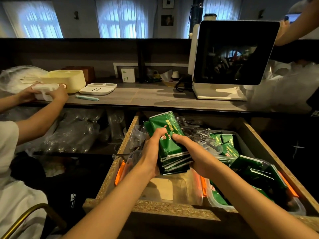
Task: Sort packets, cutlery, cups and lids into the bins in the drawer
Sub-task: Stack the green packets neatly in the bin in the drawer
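Nearest the camera, the open chipboard drawer (172,208) shows its front edge, with a clear bin (189,187) behind it that looks empty or nearly so, orange latches at its sides. Above that bin both hands hold one stack of green packets (170,145): left hand (150,157) wraps the stack's left side, thumb on top; right hand (195,156) grips the right side and lower edge, thumb pressed on the top packet. So both grips are closed on the stack, held clear of the bin, not yet set down. To the right, a second clear bin (293,204) already holds loose green packets (229,149), untidy, some spilling toward the back. Behind the hands sit clear plastic cups (138,133) at the left and dark cutlery (195,128) in a heap at the back, mixed, not binned. Judgement: early to middle of the job; packets are partly gathered, cups and cutlery are unsorted, and lids can't be told apart here. Farther back, the counter (155,97) carries a screen terminal (233,54), and another person's hands hold a white box (45,91) at far left.
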{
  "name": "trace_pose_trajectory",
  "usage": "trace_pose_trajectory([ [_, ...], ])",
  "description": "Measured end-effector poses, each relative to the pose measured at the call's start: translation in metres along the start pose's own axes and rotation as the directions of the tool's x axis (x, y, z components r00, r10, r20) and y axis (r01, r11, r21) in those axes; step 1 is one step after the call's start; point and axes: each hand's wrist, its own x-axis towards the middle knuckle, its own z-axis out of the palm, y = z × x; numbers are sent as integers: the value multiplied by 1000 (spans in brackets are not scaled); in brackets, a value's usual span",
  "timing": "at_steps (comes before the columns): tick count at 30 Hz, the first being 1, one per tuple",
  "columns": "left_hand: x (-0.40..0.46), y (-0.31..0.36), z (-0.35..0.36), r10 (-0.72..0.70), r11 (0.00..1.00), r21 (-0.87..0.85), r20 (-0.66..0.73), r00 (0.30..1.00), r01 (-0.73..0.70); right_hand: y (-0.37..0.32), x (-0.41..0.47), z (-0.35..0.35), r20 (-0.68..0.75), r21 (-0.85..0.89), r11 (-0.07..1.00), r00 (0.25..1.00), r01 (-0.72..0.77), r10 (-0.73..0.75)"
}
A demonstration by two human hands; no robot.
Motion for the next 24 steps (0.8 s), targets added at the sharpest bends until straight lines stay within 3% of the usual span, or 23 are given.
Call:
trace_pose_trajectory([
  [6, -5, 3, 1, -26, 998, -52, -10, 1000, 26, 3, -1, 16, 12, 96, 995, 999, -37, 36],
  [12, -10, 2, -20, -164, 941, 291, -43, 986, 169, 10, -7, 7, 73, 43, 974, 973, -224, 220],
  [17, -11, -2, -38, -413, 845, 382, 20, 910, 375, 21, -9, -5, 107, -170, 911, 912, -376, 396],
  [24, -12, -7, -38, -466, 789, 474, 49, 883, 391, 18, -15, -11, 63, -249, 918, 941, -308, 333],
])
